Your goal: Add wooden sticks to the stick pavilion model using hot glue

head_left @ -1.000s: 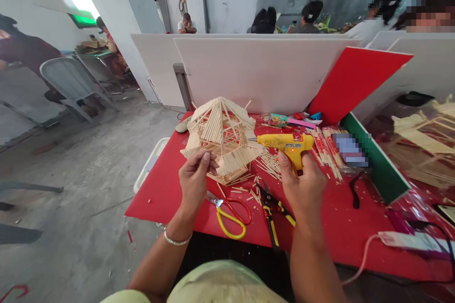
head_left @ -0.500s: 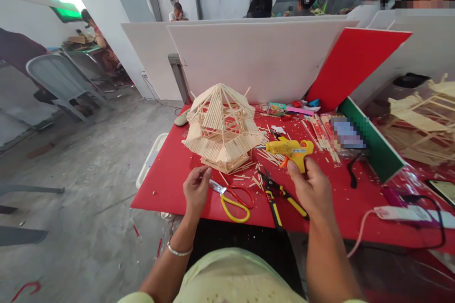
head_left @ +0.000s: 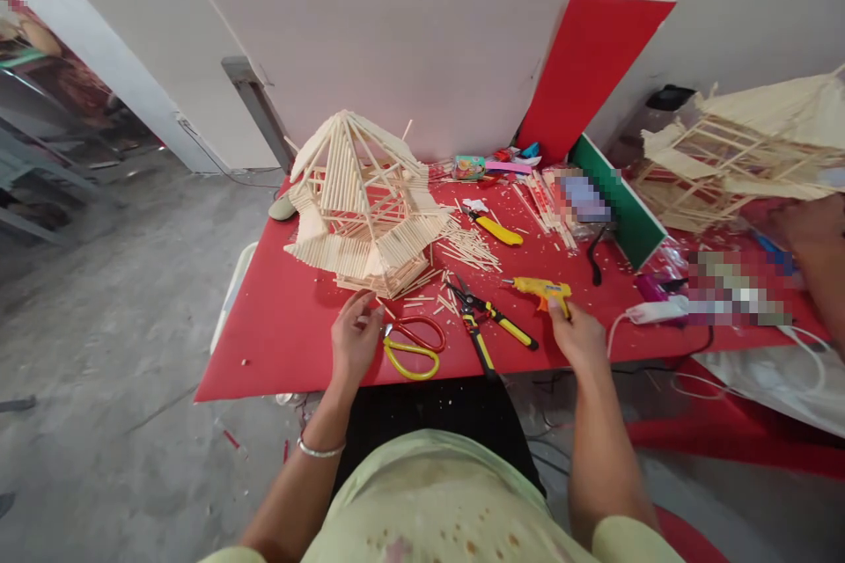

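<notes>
My right hand [head_left: 579, 336] grips a yellow hot glue gun [head_left: 540, 288] by its handle, low over the table, its nozzle to the left. My left hand [head_left: 356, 334] is curled with thumb and fingers close together, in front of a model pavilion [head_left: 366, 211] built of thin wooden sticks. Whatever its fingers may hold is too small to make out. Just right of that hand lie scissors [head_left: 413, 361] with one red and one yellow handle. Black-and-yellow cutters [head_left: 485, 325] rest open between my hands.
Loose stick pieces [head_left: 470, 246] and yellow-handled pliers [head_left: 498, 230] lie on the red tabletop [head_left: 277, 352]. A green board [head_left: 620, 202] stands at the right, beside another stick model [head_left: 719, 158]. White panels [head_left: 389, 62] rise behind. Another person's arm [head_left: 815, 255] reaches in at the far right.
The view has swung right and down. My right hand has lowered the glue gun and moved it away from the model. My left hand stays near the scissors, fingers still curled.
</notes>
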A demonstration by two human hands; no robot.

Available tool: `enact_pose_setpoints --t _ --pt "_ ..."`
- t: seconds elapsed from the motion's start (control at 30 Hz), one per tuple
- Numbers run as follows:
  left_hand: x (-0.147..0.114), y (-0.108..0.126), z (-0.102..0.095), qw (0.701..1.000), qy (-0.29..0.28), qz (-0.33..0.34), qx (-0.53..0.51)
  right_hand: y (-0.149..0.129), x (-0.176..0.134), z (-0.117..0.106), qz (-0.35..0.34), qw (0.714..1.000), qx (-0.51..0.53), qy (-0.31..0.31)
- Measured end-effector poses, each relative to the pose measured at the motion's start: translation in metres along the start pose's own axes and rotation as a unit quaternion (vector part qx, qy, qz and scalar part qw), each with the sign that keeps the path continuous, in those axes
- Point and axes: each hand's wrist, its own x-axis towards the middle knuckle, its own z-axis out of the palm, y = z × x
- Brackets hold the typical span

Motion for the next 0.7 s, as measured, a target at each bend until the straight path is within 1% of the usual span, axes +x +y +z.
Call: enact_pose_setpoints --t 0.07,0.17,0.2,0.27,0.3,0.33,0.37,0.4,0.47,0.53,0.6,0.7 --pt "0.003 -0.001 0.004 1.0 0.008 -0.013 0.008 0.006 -0.002 0.002 0.011 1.0 -0.027 0.006" --pt "0.005 -0.003 0.01 0.999 0.003 -0.043 -0.007 0.001 -0.003 -0.004 0.028 0.996 -0.069 0.053" --pt "0.005 -0.004 0.011 0.999 -0.002 -0.05 -0.016 -0.005 -0.003 -0.007 0.024 0.994 -0.081 0.074" --pt "0.005 -0.005 0.014 0.998 -0.008 -0.056 -0.028 -0.022 -0.001 -0.014 -0.028 0.991 -0.09 0.091" --pt "0.005 -0.006 0.015 0.998 -0.009 -0.055 -0.029 -0.034 0.0 -0.015 -0.076 0.99 -0.085 0.082" --pt "0.005 -0.005 0.016 0.998 -0.009 -0.052 -0.024 -0.047 0.004 -0.016 -0.135 0.986 -0.077 0.052" --pt "0.005 -0.005 0.017 0.999 -0.013 -0.047 -0.015 -0.061 0.008 -0.015 -0.174 0.982 -0.073 0.026" --pt "0.006 -0.004 0.018 0.999 -0.019 -0.038 -0.004 -0.075 0.014 -0.012 -0.198 0.977 -0.073 0.01" --pt "0.007 -0.002 0.018 0.999 -0.033 -0.015 0.024 -0.1 0.028 -0.005 -0.225 0.97 -0.086 -0.016" --pt "0.008 0.0 0.018 0.998 -0.043 0.01 0.049 -0.118 0.044 0.004 -0.241 0.964 -0.104 -0.041" --pt "0.009 0.002 0.019 0.996 -0.045 0.032 0.07 -0.128 0.058 0.011 -0.255 0.957 -0.12 -0.071" --pt "0.007 0.004 0.026 0.993 -0.057 0.067 0.082 -0.132 0.071 0.016 -0.269 0.948 -0.132 -0.107"
